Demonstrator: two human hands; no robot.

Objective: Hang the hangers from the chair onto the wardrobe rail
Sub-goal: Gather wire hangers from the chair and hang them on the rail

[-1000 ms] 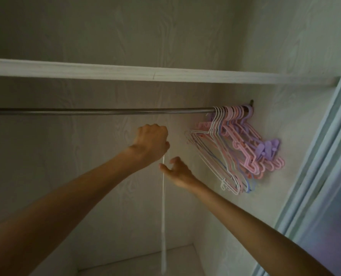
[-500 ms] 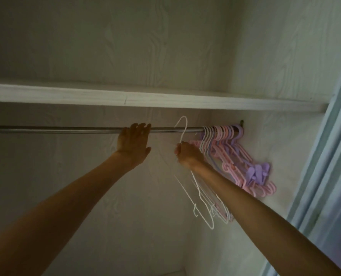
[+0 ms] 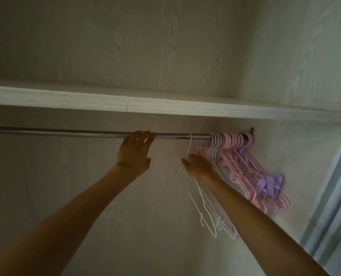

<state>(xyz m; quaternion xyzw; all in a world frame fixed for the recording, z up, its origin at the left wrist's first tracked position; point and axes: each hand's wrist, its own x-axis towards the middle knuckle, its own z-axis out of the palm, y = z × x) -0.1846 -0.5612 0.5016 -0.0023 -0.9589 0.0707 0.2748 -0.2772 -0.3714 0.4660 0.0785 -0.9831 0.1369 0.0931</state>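
A thin white hanger (image 3: 189,148) has its hook over the wardrobe rail (image 3: 66,132), just left of the bunch already hanging there. The right hand (image 3: 197,165) pinches it at the neck below the hook, fingers curled around the wire, and the hanger's frame trails down and toward the near right along the forearm. The left hand (image 3: 134,150) reaches up further left on the rail, fingers extended with the tips resting on the bar; whether they wrap over it cannot be told.

At the far right end of the rail, against the side wall, hangs a packed cluster of hangers (image 3: 233,154): white ones on its left side, then pink and a few purple, their lower ends fanned out toward the right. A purple clip hanger (image 3: 269,183) lies among them near the wall.

Above the rail runs a pale wooden shelf (image 3: 125,102), and the wardrobe's back panel (image 3: 125,46) shows a faint wood grain. A pale door edge (image 3: 337,186) stands at the right.
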